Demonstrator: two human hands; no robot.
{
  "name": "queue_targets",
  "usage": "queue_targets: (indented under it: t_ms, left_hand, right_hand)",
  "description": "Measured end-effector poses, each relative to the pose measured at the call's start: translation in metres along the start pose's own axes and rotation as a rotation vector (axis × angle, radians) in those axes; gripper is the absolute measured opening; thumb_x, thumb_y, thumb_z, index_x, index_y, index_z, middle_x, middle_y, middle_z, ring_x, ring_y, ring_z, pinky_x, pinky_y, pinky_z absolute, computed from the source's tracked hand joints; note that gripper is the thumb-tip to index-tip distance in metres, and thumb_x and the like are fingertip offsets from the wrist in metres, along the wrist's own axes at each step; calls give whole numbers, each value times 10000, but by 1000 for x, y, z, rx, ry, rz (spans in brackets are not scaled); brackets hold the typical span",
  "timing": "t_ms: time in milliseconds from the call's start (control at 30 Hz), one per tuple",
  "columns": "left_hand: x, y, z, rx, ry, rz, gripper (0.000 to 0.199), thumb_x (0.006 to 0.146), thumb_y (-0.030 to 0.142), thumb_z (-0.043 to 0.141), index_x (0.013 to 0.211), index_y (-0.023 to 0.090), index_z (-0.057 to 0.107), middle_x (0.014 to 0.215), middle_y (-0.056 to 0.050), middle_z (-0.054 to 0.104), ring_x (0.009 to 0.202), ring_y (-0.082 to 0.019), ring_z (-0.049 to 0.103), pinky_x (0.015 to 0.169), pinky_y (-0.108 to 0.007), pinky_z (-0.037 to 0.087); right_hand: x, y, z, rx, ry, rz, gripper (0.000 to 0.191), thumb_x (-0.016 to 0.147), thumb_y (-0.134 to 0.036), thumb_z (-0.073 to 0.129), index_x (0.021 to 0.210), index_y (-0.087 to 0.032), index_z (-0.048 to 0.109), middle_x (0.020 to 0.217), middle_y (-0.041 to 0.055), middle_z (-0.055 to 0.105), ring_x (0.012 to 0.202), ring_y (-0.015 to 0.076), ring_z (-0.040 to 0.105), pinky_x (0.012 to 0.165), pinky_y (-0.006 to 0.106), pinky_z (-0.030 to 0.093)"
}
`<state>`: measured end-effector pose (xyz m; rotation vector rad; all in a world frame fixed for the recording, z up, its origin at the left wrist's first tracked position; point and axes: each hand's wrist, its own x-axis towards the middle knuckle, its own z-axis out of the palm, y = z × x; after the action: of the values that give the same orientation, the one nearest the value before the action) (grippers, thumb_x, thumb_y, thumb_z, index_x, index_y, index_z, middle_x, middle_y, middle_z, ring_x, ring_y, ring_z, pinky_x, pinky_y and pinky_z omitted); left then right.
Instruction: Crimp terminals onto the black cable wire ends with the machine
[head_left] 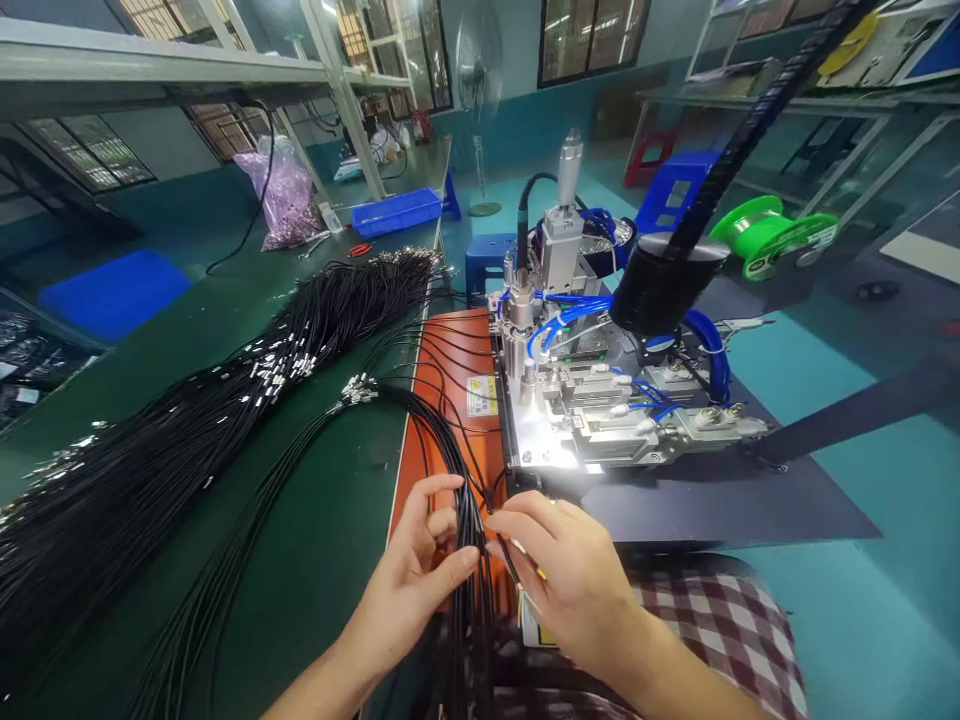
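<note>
A bundle of thin black cables (pixel 448 445) runs over the orange panel and down toward my lap. My left hand (pixel 420 560) curls around this bundle, thumb on one side and fingers on the other. Just right of it, my right hand (pixel 562 565) pinches a black cable whose thin coloured wires show below the fingers. White connectors (pixel 358 388) gather at the bundle's far end on the green table. Ahead of my right hand stands a metal machine (pixel 555 400) with blue air tubes and a brightly lit plate.
A large heap of black cables (pixel 187 430) with metal ends covers the left table. Behind it lie red-handled pliers (pixel 361 249), a blue tray (pixel 397 211) and a pink bag (pixel 281 195). A black lamp (pixel 660 290) overhangs the machine; a green spool (pixel 772 235) sits behind.
</note>
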<state>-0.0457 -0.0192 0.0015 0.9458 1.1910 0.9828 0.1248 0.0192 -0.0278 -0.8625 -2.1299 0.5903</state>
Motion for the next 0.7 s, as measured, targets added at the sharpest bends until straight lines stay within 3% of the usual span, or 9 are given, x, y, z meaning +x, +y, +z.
queue_targets:
  t_ms: [133,300,400,500,567,633,700]
  left_hand:
    - [-3,-2,-13,248,25,6,447,851,296,549,1245,276,339,833,-4,561,771,-157,540,692,-256,408]
    - [-21,0,-49,1203,213,82,350,831,210,484,1174,275,501,850,-31,606,798,-231,572,690,-335,405]
    - [-23,9,-42,1564,195,286,279,834,256,517,1107,280,570,1036,-70,594,962,-287,548,742,-391,419]
    - [-10,18,-15,1523,3,575,417,883,232,472,1295,220,414,1223,-108,529,1127,-261,468,911,-404,394]
    - [3,19,2,1450,-181,636,348,912,169,402,1258,192,434,1112,-85,591,1027,-212,522,961,-397,366]
    - [13,15,12,1395,-281,616,252,931,150,342,1087,193,535,844,-31,616,776,-176,545,840,-366,427]
    - [21,8,13,1377,-246,597,265,941,164,305,940,189,568,712,-15,546,649,-169,483,662,-320,430]
  right_hand:
    - [-7,-2,-3,201,66,72,119,863,-120,509,927,-194,577,772,22,571,637,149,494,596,290,359]
    - [-28,2,-5,372,188,169,103,848,-114,509,909,-190,542,730,8,559,600,132,486,568,263,396]
    - [-35,3,-5,427,131,261,97,865,-137,502,893,-204,566,763,7,611,651,138,540,609,258,424]
    - [-34,0,-5,543,32,373,111,886,-175,493,885,-216,596,812,10,642,740,150,582,681,258,446]
    - [-34,0,-7,590,11,456,89,876,-186,516,887,-222,597,834,6,641,763,150,576,715,261,448]
    - [-36,3,-12,636,5,544,105,829,-164,573,916,-224,579,834,-5,628,726,139,557,695,255,451]
    - [-41,6,-18,676,-14,616,251,756,-114,629,968,-224,553,833,-20,615,657,118,532,662,245,454]
